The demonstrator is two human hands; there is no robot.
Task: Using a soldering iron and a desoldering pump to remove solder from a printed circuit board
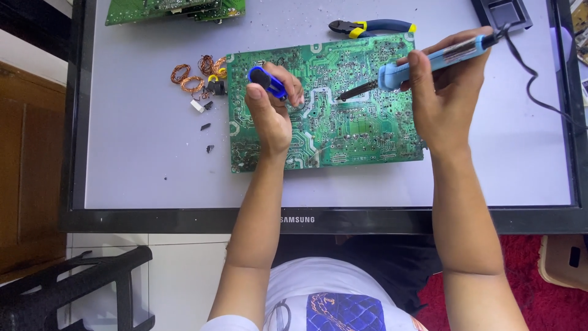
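Grey monitor-top bench (141, 159), both hands (269, 116) over circuit board (367, 135)

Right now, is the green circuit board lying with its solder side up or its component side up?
Solder side up: the circuit board lies flat on the monitor screen, showing traces and solder points.

The left hand (269, 116) grips a small blue-handled tool (266, 81) against a green circuit board (343, 132) lying solder side up on a flat monitor screen (141, 153). The right hand (438, 101) holds a blue soldering iron (429, 61), tip on the board. Copper coils (190, 76) lie left; pliers (367, 27) lie far.
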